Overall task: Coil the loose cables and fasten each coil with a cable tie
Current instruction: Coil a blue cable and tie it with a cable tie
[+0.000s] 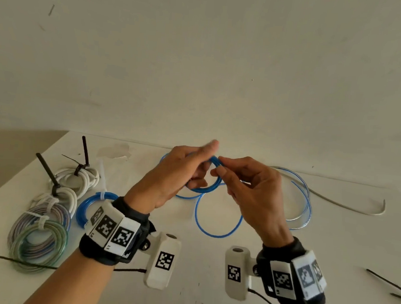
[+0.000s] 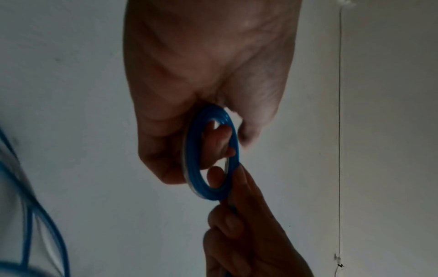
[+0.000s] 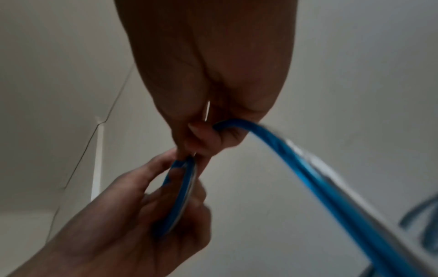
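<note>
A thin blue cable (image 1: 217, 233) lies in loose loops on the white table (image 1: 208, 295). Part of it is wound into a small blue coil (image 1: 213, 176) held above the table. My left hand (image 1: 181, 174) grips that coil (image 2: 213, 155) with fingers curled through it. My right hand (image 1: 247, 186) pinches the blue cable (image 3: 308, 168) at the coil's top edge. The coil (image 3: 182, 195) shows edge-on in the right wrist view. The loose end trails right toward more blue loops (image 1: 306, 202).
Tied coils sit at the left: two white coils (image 1: 79, 179) with black ties, a blue coil (image 1: 89, 205), a multicoloured coil (image 1: 39, 240). A loose white cable (image 1: 347, 205) lies at the far right. Black cable ties (image 1: 389, 282) lie near the right edge.
</note>
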`<move>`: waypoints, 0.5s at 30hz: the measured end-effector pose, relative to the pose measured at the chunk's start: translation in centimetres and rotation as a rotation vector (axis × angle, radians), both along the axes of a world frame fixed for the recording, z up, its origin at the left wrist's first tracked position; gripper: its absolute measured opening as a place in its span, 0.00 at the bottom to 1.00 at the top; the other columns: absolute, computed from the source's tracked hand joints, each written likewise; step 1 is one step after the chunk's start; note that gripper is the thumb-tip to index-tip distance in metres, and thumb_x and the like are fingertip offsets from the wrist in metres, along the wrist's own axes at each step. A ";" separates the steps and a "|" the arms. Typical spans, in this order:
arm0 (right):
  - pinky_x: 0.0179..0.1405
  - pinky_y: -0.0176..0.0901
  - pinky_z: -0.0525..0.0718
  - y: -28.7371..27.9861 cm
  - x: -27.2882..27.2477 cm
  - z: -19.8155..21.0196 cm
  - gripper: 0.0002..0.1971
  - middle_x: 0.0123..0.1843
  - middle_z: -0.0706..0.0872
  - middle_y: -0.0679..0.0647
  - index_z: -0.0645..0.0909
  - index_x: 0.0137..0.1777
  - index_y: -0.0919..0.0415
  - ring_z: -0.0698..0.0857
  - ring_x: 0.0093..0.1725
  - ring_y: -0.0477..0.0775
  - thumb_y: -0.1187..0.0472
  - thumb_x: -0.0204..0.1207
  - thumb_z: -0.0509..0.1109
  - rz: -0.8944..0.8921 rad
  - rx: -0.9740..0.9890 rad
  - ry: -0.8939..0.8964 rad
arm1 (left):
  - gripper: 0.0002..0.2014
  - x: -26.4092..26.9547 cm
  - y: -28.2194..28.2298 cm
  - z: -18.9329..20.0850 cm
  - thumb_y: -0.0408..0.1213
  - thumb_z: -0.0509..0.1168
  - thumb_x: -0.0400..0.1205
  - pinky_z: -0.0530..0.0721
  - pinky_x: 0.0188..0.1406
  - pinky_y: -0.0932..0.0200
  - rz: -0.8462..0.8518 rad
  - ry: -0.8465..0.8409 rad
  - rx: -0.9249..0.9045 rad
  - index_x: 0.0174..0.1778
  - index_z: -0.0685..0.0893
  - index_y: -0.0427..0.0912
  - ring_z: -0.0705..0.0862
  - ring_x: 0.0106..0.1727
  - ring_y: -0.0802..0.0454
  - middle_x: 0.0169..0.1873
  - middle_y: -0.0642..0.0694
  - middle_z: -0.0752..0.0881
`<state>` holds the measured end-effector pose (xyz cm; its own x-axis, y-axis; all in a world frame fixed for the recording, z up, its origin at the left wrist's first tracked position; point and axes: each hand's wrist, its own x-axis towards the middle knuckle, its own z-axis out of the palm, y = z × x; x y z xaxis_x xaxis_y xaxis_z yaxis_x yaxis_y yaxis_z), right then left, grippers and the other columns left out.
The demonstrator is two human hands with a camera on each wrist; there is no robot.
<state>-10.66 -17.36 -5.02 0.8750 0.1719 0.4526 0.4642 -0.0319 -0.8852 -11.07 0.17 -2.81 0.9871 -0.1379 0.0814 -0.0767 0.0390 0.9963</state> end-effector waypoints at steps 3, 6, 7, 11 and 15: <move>0.30 0.37 0.79 -1.0 0.0 0.5 0.07 0.42 0.95 0.51 0.91 0.54 0.55 0.89 0.36 0.52 0.63 0.79 0.76 0.020 -0.119 -0.011 | 0.20 -0.2 0.5 -0.4 0.49 0.63 0.88 0.90 0.46 0.47 -0.012 -0.238 0.245 0.38 0.81 0.35 0.77 0.22 0.58 0.24 0.56 0.75; 0.30 0.36 0.80 -1.4 -0.1 0.9 0.07 0.42 0.95 0.51 0.91 0.55 0.56 0.88 0.34 0.50 0.63 0.80 0.75 0.036 -0.145 -0.017 | 0.16 -0.2 0.4 -0.4 0.47 0.62 0.88 0.88 0.37 0.56 -0.004 -0.355 0.325 0.36 0.79 0.43 0.82 0.25 0.57 0.24 0.57 0.77; 0.30 0.35 0.79 -1.3 -0.1 1.0 0.07 0.41 0.95 0.52 0.91 0.55 0.58 0.86 0.31 0.47 0.63 0.80 0.74 0.034 -0.112 -0.022 | 0.17 -0.2 0.2 -0.5 0.48 0.61 0.87 0.86 0.35 0.58 0.026 -0.383 0.318 0.36 0.78 0.41 0.82 0.26 0.57 0.25 0.56 0.76; 0.28 0.31 0.77 0.0 -0.3 0.6 0.07 0.42 0.95 0.55 0.90 0.56 0.63 0.84 0.29 0.44 0.66 0.80 0.74 -0.032 0.025 -0.034 | 0.22 -0.2 -0.8 -1.0 0.49 0.61 0.87 0.79 0.28 0.52 0.142 -0.457 0.248 0.39 0.75 0.31 0.79 0.28 0.36 0.26 0.40 0.72; 0.23 0.38 0.77 1.7 -0.9 0.1 0.06 0.43 0.95 0.56 0.88 0.55 0.58 0.83 0.27 0.51 0.62 0.80 0.74 -0.115 0.174 -0.028 | 0.21 -0.1 -0.7 -0.8 0.47 0.58 0.89 0.81 0.34 0.48 0.238 -0.435 0.089 0.37 0.72 0.33 0.76 0.26 0.55 0.25 0.53 0.71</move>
<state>-11.58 -15.71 -4.97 0.8709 -0.0114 0.4913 0.4909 0.0657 -0.8687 -11.12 -0.54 -3.65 0.8693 0.0617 0.4904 -0.4820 -0.1139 0.8688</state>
